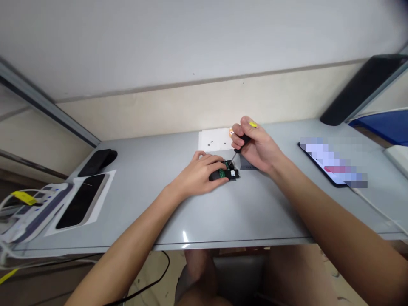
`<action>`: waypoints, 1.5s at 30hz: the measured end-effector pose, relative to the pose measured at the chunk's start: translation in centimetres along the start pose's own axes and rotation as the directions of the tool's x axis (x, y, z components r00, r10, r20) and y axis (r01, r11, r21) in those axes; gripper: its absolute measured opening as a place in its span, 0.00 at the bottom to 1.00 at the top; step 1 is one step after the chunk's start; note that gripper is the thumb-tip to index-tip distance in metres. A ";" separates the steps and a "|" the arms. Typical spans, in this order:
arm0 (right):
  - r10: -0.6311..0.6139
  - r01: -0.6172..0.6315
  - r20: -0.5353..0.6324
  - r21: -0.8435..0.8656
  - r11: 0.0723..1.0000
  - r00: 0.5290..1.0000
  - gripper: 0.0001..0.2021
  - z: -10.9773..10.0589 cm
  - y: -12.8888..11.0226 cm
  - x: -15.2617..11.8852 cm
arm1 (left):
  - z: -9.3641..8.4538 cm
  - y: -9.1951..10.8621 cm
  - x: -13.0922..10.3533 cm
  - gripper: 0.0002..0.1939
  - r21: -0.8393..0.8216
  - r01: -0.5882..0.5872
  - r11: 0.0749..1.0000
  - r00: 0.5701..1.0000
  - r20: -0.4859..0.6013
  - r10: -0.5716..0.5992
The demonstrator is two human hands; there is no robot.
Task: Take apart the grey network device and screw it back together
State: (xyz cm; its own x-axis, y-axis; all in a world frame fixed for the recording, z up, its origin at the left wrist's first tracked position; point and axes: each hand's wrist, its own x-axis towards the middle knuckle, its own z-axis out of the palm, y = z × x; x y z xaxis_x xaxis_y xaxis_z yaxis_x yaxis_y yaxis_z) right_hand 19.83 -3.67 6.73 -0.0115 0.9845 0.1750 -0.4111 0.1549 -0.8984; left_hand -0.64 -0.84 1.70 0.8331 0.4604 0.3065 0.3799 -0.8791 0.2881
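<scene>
My left hand point(205, 173) grips the board point(232, 173) while my right hand point(256, 146), wrapped round the screwdriver point(239, 149), seems at the screwing step, which calls for steady turning.

The screwdriver point(238, 150) is black with a yellow end; the board point(222, 174) is green among black parts, its label point(233, 173) white; the screws point(211, 142) look black against white paper point(219, 136); the desk point(134, 204) is pale grey, the wall point(175, 106) cream; the power strip point(41, 212) is white and grey-violet with blue switches point(38, 198), the tag point(24, 198) yellow; one phone point(81, 202) is black-faced.
</scene>
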 end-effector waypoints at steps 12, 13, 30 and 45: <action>-0.021 0.020 -0.027 -0.025 0.999 0.999 0.20 0.3 0.5 0.3 | 0.1 -0.4 -0.1 0.14 -0.007 -0.014 1.000 1.000 -0.005 0.014; -0.019 0.019 -0.020 -0.037 0.999 1.000 0.19 0.3 0.4 0.1 | 0.1 -0.4 -0.1 0.14 -0.006 -0.012 1.000 1.000 -0.005 0.012; -0.073 0.067 -0.036 -0.152 0.986 0.997 0.24 0.2 0.5 0.3 | 0.2 -0.3 -0.1 0.12 -0.018 0.002 1.000 1.000 -0.010 -0.002; -0.205 0.141 -0.123 -0.400 0.906 0.971 0.31 -0.8 1.6 1.0 | -0.2 -0.1 0.1 0.12 -0.014 0.005 1.000 1.000 0.012 -0.005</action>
State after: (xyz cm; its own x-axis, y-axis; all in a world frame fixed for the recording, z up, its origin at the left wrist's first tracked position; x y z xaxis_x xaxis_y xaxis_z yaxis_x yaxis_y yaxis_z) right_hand 19.84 -2.41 5.11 0.1850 0.9343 0.3048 -0.0096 0.3119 -0.9501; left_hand -0.69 -0.73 1.86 0.8359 0.4632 0.2943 0.3782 -0.8748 0.3027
